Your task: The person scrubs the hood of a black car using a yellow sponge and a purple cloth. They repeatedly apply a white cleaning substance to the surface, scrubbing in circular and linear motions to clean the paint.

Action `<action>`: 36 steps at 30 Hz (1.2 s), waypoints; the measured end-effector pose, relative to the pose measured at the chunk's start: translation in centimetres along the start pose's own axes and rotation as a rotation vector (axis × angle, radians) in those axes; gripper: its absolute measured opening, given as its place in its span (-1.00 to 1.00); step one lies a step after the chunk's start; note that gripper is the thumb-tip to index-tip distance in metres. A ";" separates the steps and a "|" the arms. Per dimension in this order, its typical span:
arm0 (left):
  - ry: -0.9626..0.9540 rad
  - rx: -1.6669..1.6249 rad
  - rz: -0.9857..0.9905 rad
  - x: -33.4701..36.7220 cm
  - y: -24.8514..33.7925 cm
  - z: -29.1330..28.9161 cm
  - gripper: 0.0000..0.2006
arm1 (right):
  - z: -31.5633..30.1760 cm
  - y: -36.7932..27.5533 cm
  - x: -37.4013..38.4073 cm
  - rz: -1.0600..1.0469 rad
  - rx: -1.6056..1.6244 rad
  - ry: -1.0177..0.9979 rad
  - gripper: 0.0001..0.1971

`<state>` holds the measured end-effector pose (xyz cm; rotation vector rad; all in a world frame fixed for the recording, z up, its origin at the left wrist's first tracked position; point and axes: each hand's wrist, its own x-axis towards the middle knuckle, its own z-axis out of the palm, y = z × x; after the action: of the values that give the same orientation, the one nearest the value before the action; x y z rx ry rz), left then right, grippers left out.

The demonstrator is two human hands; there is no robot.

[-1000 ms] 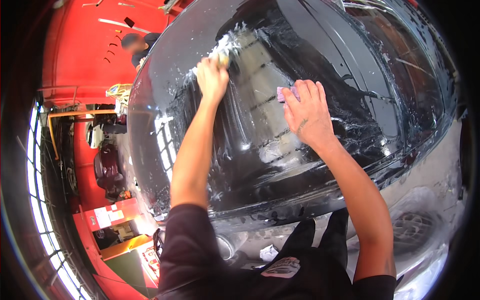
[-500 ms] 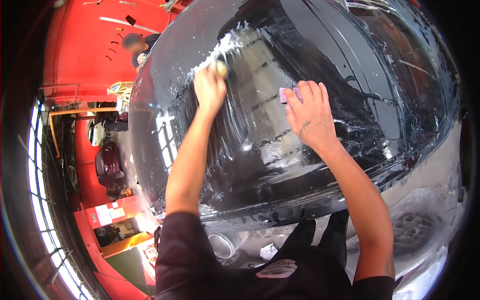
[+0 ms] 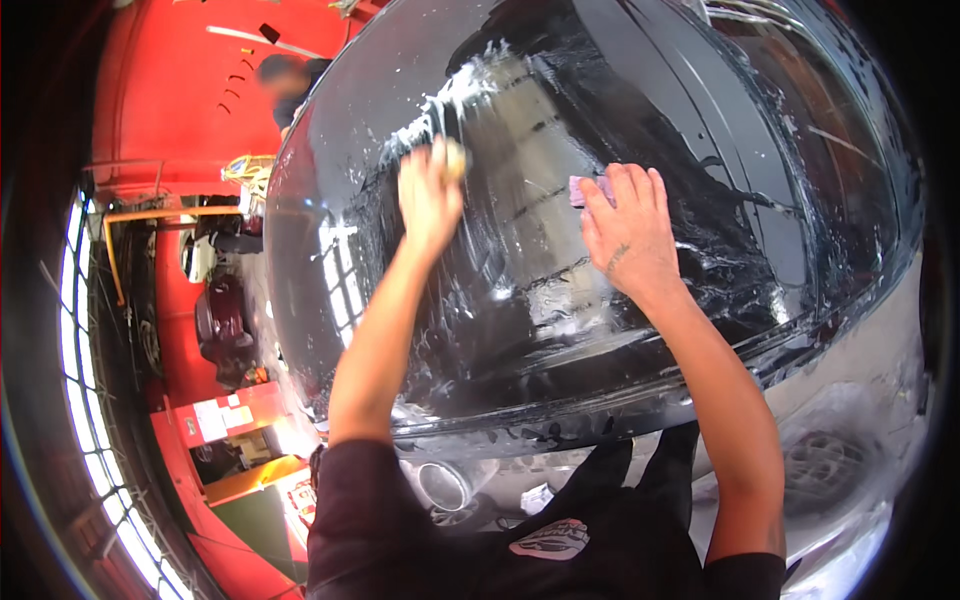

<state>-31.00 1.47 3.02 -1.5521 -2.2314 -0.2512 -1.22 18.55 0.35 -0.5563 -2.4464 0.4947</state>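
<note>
Before me lies a glossy black car panel (image 3: 690, 130), curved and wet, streaked with white suds (image 3: 462, 88). My left hand (image 3: 430, 205) is closed round a yellowish sponge (image 3: 456, 160) and bears on the panel just nearer than the line of suds. Farther right, my right hand (image 3: 632, 228) rests on the same panel, its fingers bent over a purple, block-shaped pad (image 3: 579, 191). Only the pad's left end shows beside the thumb; the fingers cover the remainder.
A person (image 3: 290, 85) stands beyond the panel's far left side. A red wall (image 3: 170, 100), an orange rail (image 3: 175, 213) and a red cabinet (image 3: 255, 412) line the left. A bucket (image 3: 443, 486) stands on the floor near my legs, below the panel's near edge.
My left hand has drawn the yellowish sponge toward me and slightly right, and the suds line now has a dark gap there. My right hand keeps about the same spot on the panel.
</note>
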 end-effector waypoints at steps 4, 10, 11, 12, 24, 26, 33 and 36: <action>-0.046 0.224 -0.432 11.1 -3.7 5.2 -0.66 | 0.6 -0.5 -0.3 -0.040 0.014 0.015 -0.53; -0.010 -0.113 -0.046 -3.4 8.4 -0.3 -0.22 | 0.0 2.4 -0.1 -0.016 -0.041 0.080 -0.56; -0.052 -0.151 -0.014 -6.4 10.5 -2.1 -0.18 | 0.0 2.4 -0.3 -0.010 -0.038 0.065 -0.55; -0.127 -0.174 0.012 -8.3 11.3 -4.0 -0.17 | -0.1 2.0 -0.3 0.001 -0.027 0.061 -0.54; 0.008 -0.021 -0.143 5.6 6.9 3.9 -0.44 | 0.1 1.4 0.0 -0.035 -0.004 0.059 -0.56; 0.029 -0.150 -0.032 -2.5 11.2 -0.1 -0.27 | -0.2 2.2 -0.3 -0.024 -0.009 0.072 -0.56; 0.003 -0.120 0.068 0.7 7.0 0.3 -0.29 | 0.3 0.5 -0.4 -0.050 -0.002 0.102 -0.58; -0.034 -0.002 -0.203 9.2 3.8 3.8 -0.47 | 0.7 -0.6 -0.3 -0.080 0.010 0.116 -0.57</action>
<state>-31.02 12.10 3.19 -1.3405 -2.4179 -0.2873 -1.54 17.77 -0.05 -0.4678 -2.3441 0.4299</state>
